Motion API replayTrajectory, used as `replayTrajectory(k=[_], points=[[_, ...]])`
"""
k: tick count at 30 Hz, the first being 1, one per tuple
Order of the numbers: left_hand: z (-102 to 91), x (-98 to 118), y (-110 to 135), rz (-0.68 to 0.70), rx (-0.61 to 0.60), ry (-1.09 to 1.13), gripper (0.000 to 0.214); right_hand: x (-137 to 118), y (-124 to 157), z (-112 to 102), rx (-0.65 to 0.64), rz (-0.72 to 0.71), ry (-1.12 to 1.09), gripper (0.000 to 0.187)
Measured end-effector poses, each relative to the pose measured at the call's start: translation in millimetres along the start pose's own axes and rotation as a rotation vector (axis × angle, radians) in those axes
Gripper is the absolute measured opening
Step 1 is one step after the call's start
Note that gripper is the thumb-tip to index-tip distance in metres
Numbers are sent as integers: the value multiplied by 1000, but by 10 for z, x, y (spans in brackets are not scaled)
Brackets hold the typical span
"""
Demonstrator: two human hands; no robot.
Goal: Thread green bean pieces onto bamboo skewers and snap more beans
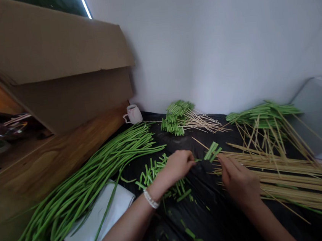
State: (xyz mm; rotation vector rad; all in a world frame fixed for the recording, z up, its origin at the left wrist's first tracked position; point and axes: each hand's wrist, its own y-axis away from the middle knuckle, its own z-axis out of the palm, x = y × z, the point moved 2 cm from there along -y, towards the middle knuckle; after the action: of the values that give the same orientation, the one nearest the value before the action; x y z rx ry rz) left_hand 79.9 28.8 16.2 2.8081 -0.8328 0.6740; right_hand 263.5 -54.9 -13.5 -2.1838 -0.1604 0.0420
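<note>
Pinches a green piece (198, 160) in the nearly closed left hand (179, 162) and grips a skewer (200, 143) bearing cut stalks (212, 151) in the curled right hand (238, 177). Holds both above a black sheet (208, 219), between chopped stems (151, 171) and loose skewers (297, 186), before a pale wall (228, 44). Points the skewer forward and leftward, with its long axis across the stalks

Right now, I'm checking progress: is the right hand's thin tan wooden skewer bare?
No; short green stalk pieces sit side by side on that skewer.
</note>
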Motion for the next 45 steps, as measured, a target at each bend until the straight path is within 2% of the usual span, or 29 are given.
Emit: replayTrajectory(k=[3, 6, 9, 11, 16, 19, 23, 26, 28, 31, 34, 36, 40, 45], points=[[-411, -401, 102, -20, 18, 20, 16, 14, 4, 4, -3, 3, 0, 27], [-731, -859, 276, -163, 0, -69, 18, 12, 10, 7, -4, -1, 13, 28], [-850, -1166, 465, -315, 10, -203, 17, 9, 14, 10, 1, -6, 32, 26], [-826, -1243, 554, -406, 49, -271, 17, 10, 16, 13, 1, -5, 32, 25], [-579, -1153, 582, -465, 41, -218, 26, -7, 22, 13, 7, -22, 22, 26], [-480, -1099, 549, -470, 60, -166, 21, -30, 25, 11, 0, -27, 11, 26], [-469, -1113, 535, -431, 32, -96, 8, -75, 11, -9, -9, -49, -14, 24], [-534, -1116, 503, -364, 44, 3, 10, -137, -5, -48, 1, -79, -35, 24], [-582, -1063, 439, -298, 117, 177, 14, -194, -10, -73, -6, -106, -62, 25], [-576, -898, 310, -236, 256, 600, 22, -279, -9, -102, -3, -140, -108, 26], [-415, -711, 218, -283, 264, 1084, 34, -333, -6, -112, -4, -160, -129, 27], [-273, -627, 201, -326, 237, 1316, 37, -344, -5, -111, -16, -158, -134, 28], [-94, -569, 225, -279, 185, 1482, 34, -348, 1, -112, -35, -158, -108, 29], [-59, -584, 262, -291, 168, 1535, 31, -365, 2, -121, -41, -167, -100, 30]])
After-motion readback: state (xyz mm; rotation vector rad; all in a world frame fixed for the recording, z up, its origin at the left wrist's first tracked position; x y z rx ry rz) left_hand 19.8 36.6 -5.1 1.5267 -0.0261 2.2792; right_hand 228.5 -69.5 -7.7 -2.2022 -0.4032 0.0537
